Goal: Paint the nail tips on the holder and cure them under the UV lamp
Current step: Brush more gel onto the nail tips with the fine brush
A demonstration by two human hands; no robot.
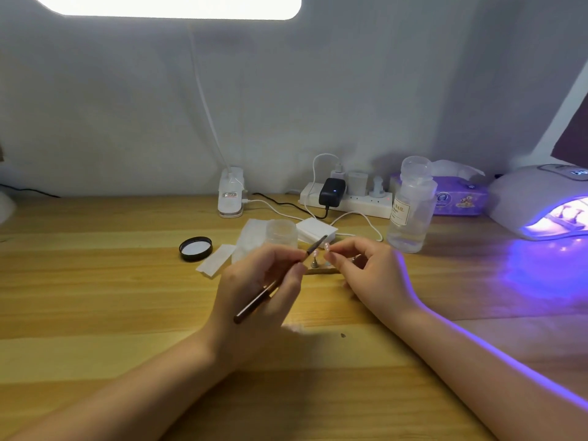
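Note:
My left hand (264,281) grips a thin brown nail brush (254,305), its dark tip (321,241) pointing up and right over a small nail tip (315,253) standing on a metal peg of the holder (318,271). My right hand (366,272) pinches another nail tip (326,247) between thumb and forefinger, right beside the brush tip. The holder is a low wooden bar on the table, mostly hidden by my hands. The white UV lamp (528,198) stands at the far right, glowing violet, with nail stands visible inside it.
A clear small jar (281,232) and its black lid (195,248) sit behind my left hand, with white wipes (216,261) and a pad stack (318,230). A clear liquid bottle (412,205), power strip (346,198), tissue pack (461,195) and lamp base (231,195) line the back.

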